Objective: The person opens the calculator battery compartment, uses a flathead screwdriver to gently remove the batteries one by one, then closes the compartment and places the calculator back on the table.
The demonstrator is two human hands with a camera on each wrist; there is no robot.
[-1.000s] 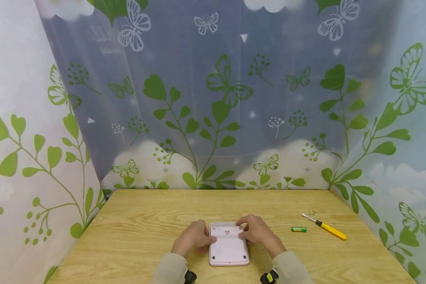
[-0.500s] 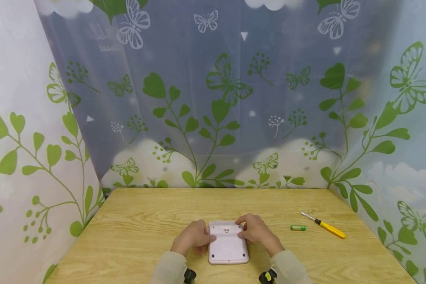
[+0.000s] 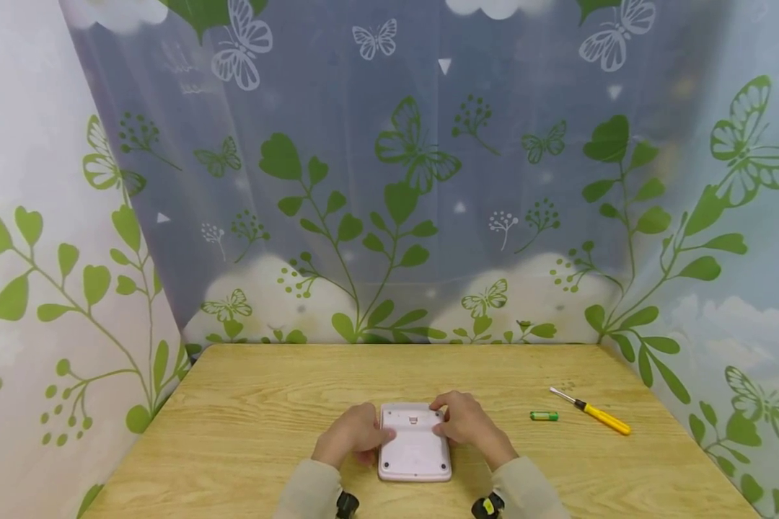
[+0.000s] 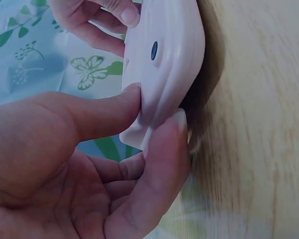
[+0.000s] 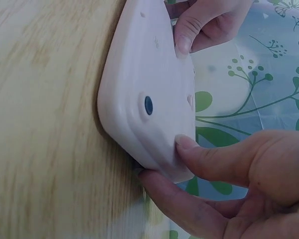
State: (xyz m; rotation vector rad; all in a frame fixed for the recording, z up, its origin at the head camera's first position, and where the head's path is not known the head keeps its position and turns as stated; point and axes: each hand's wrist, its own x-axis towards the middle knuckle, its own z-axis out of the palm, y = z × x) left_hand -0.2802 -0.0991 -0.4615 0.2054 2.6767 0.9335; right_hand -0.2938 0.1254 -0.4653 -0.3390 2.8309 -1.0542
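A pale pink calculator [image 3: 417, 453] lies with its back up on the wooden table. Small dark feet dot its corners, and a battery cover latch shows near the far end. At its left edge my left hand [image 3: 353, 432] pinches it, thumb [image 4: 109, 112] on the back and index finger [image 4: 162, 169] against the side. My right hand [image 3: 470, 422] grips the far right part, with the thumb [image 5: 209, 157] on top and a finger at the lower rim. The keys side faces down and is hidden.
To the right of the calculator lies a green battery [image 3: 544, 416]. Farther right is a screwdriver [image 3: 597, 414] with a yellow handle, its tip pointing away to the left. A leaf-and-butterfly curtain [image 3: 389, 180] hangs behind the wooden table [image 3: 266, 389].
The calculator's near edge has shifted very slightly left. Both hands keep their hold on it, and the battery and screwdriver stay in place.
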